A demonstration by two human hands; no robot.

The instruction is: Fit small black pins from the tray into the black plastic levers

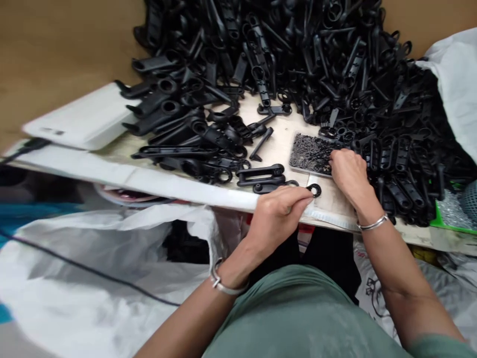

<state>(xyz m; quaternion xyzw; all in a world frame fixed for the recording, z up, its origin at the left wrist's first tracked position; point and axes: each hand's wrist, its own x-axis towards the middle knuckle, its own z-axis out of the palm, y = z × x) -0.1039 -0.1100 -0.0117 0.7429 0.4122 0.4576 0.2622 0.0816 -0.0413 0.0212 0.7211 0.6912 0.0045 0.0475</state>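
My left hand (278, 211) is closed in a pinch at the table's front edge, holding a small black ring-ended plastic part (314, 190). My right hand (348, 171) rests, fingers curled, on a shallow tray (303, 166) of tiny dark pieces; what its fingertips hold is hidden. A black clip part (261, 175) lies just beyond my left hand. A large heap of black plastic clips (316, 64) covers the table behind both hands. Both wrists wear a silver bangle.
A white flat box (82, 122) lies at the table's left end with a black cable (22, 149) beside it. White plastic bags (93, 278) hang below the table edge. Another white bag (456, 84) and a green container (443, 219) stand at the right.
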